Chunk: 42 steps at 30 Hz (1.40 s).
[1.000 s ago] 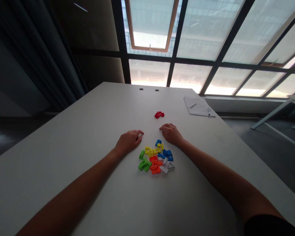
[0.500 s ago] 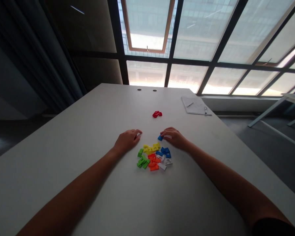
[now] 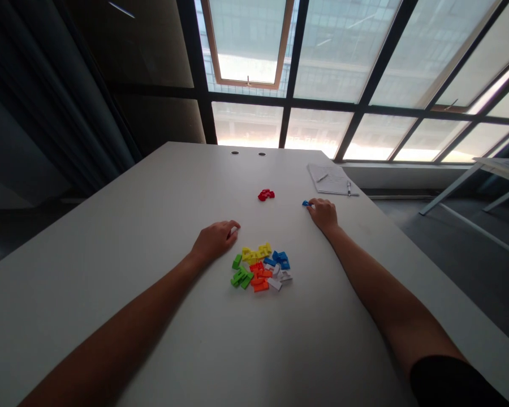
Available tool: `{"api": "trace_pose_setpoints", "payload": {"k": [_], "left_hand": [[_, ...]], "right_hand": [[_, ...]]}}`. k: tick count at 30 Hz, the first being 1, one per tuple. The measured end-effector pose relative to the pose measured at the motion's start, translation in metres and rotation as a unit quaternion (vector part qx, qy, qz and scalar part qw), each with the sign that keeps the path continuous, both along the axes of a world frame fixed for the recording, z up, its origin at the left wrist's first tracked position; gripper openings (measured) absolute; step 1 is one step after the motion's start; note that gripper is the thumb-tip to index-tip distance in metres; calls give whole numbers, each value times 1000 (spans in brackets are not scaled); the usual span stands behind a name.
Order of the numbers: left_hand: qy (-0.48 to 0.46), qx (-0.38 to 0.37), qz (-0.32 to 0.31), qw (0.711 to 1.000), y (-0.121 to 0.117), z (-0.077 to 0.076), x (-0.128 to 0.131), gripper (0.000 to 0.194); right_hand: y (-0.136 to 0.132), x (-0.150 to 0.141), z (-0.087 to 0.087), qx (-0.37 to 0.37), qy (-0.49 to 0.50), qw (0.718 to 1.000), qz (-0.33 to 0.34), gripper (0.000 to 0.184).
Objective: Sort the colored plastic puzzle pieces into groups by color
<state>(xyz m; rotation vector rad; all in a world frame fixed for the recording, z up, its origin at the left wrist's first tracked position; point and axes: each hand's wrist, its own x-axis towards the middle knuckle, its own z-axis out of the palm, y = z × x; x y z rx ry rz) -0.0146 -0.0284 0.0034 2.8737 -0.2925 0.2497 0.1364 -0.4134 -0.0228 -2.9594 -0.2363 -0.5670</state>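
Note:
My right hand (image 3: pixel 323 213) is reached out over the right part of the table, its fingertips closed on a small blue plastic block (image 3: pixel 306 203). My left hand (image 3: pixel 214 241) rests on the table, fingers curled and thumb close to the index finger. A pale patch shows between them; whether it is a piece or bare table I cannot tell. Between my forearms lies a loose group of small blocks: yellow blocks (image 3: pixel 257 254), green blocks (image 3: pixel 241 277), orange blocks (image 3: pixel 261 278), white blocks (image 3: pixel 275 282) and blue blocks (image 3: pixel 282 260). Farther away sits a small heap of red blocks (image 3: pixel 266 195).
The white table (image 3: pixel 152 198) stretches toward the windows, with two round cable holes near its far edge. Paper sheets (image 3: pixel 333 180) with two pens lie at the right edge, beyond my right hand. Another table (image 3: pixel 500 167) stands at the far right.
My right hand has carried the blue block away from the group, forward and to the right. My left hand has stayed in place. The view has shifted slightly.

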Motion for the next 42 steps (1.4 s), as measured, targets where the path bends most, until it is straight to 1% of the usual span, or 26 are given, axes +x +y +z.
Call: {"api": "trace_pose_setpoints", "payload": {"k": [4,8,11,13,16,19,23,24,26,28,30,33,36,38,39,40,42], "left_hand": [[1,-7,3,1000,0,1,0,32],[5,-11,5,1000,1,1,0,32],[6,-12,4,1000,1,0,0,32],[5,-12,2,1000,1,-1,1,33],[2,-10,0,1000,1,-3,1,33],[2,-10,1,1000,1,-3,1,33],[5,-16,1,1000,2,-2,0,33],[6,-17,0,1000,2,-2,0,33],[6,-17,0,1000,2,-2,0,33],[4,-16,2,1000,2,-3,1,34],[-1,-14,2,1000,2,-4,1,34],[-9,-9,0,1000,2,-5,0,34],[-6,-1,4,1000,1,-3,-2,35],[-3,1,8,1000,0,-2,-3,36],[-2,1,9,1000,0,-1,-3,36],[-2,0,10,1000,-1,0,-4,36],[0,-1,12,1000,-1,0,-4,36]], "right_hand": [[4,15,0,-10,20,1000,-22,32],[6,34,1,-10,64,997,-52,44],[8,46,1,-14,97,993,-59,55],[9,51,0,-15,109,992,-62,60],[9,52,-3,-7,104,993,-64,64],[9,47,-4,10,72,995,-64,69],[13,32,-4,37,42,997,-62,65],[15,26,-5,39,41,997,-46,63],[15,10,-6,37,41,998,11,60],[13,-12,-8,38,37,994,94,56],[10,-39,-9,48,33,981,186,48],[5,-86,-7,92,34,940,326,36],[6,-128,0,159,31,888,431,28],[10,-148,5,185,26,859,477,28],[14,-155,7,195,23,850,489,29],[17,-160,9,202,22,845,494,30],[25,-165,12,199,28,845,495,32]]}}
